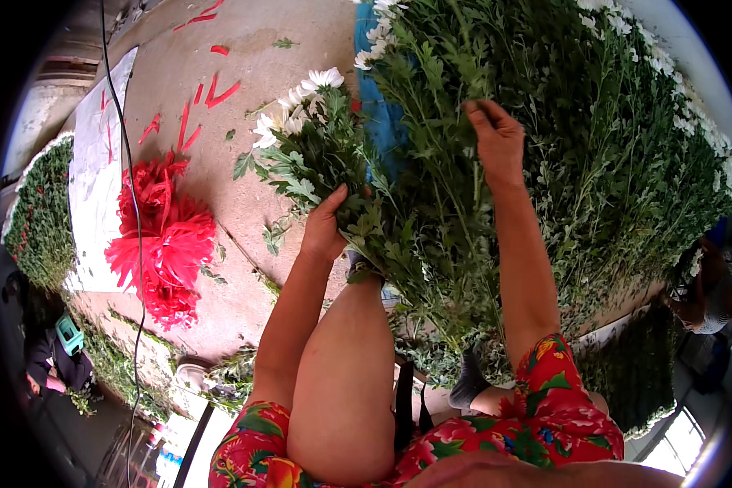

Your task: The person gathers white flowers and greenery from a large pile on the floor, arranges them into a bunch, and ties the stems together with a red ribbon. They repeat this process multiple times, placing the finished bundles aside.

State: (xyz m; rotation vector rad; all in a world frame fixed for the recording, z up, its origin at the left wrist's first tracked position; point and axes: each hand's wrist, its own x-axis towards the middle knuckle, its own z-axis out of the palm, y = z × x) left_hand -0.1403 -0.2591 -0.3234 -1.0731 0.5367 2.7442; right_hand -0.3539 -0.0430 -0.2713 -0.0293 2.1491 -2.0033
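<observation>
White chrysanthemums with leafy green stems [317, 152] form a bunch that my left hand [326, 226] grips around its stems, the blooms pointing up and left. My right hand [499, 140] is over a large pile of chrysanthemum stems [573, 152], thumb and index finger pinched together near a leafy stem; whether a stem is between them I cannot tell. White blooms line the pile's far right edge. A blue cloth [381, 116] lies between the bunch and the pile.
Bundles of red ribbon strips [171, 244] lie on the concrete floor, left, with loose red strips [186, 125] beyond. A black cable [131, 183] hangs across the left side. A white sheet [97, 183] and more flowers [43, 213] lie farther left. People are at both sides.
</observation>
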